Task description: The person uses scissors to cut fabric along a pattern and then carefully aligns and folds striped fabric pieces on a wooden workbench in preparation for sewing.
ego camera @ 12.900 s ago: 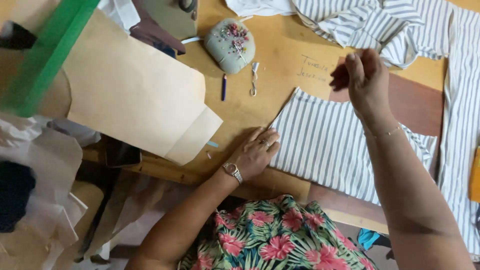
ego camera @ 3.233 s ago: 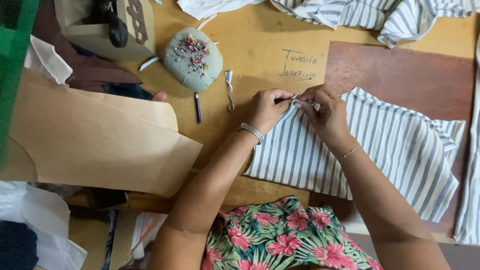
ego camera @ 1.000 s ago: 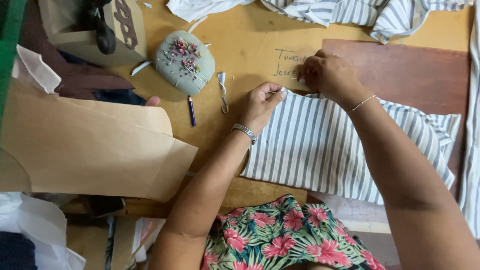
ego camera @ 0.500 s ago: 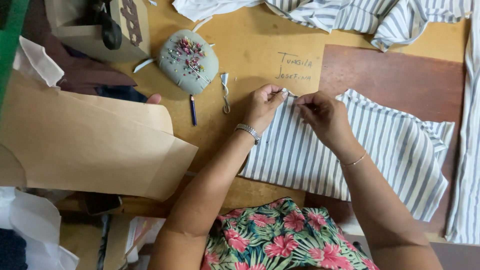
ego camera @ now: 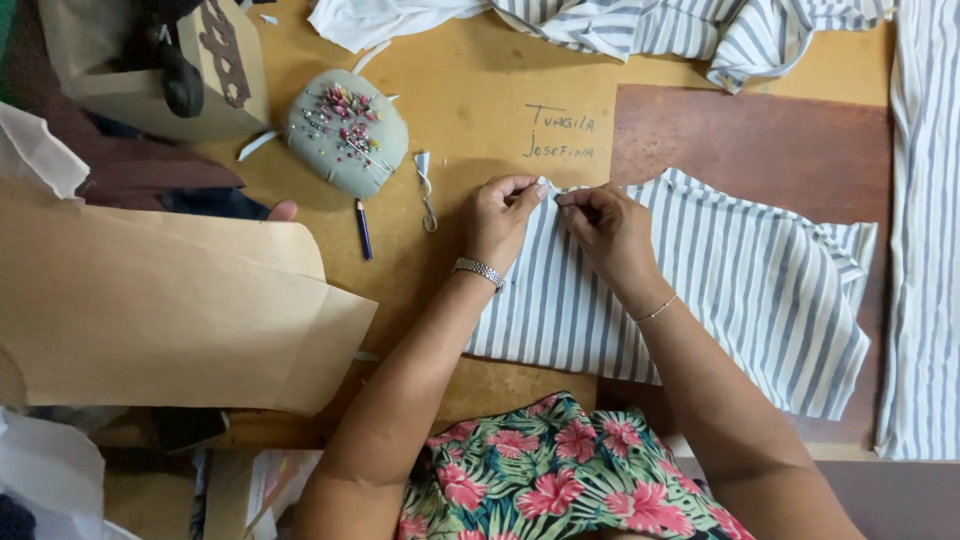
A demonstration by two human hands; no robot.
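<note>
Head view: pinning the top corner of a striped fabric panel.
Left hand and right hand both pinch the panel's upper-left corner, right of the pincushion. Judged next: seat the pin squarely through the corner. Any pin between the fingertips is too small to confirm.

Striped fabric piece: grey-and-white, lying flat under both hands, top-left corner pinched between their fingertips, right edge slightly rumpled.

Sewing workshop: pincushion full of pins, paper pattern, striped fabric pieces on worktable
</note>
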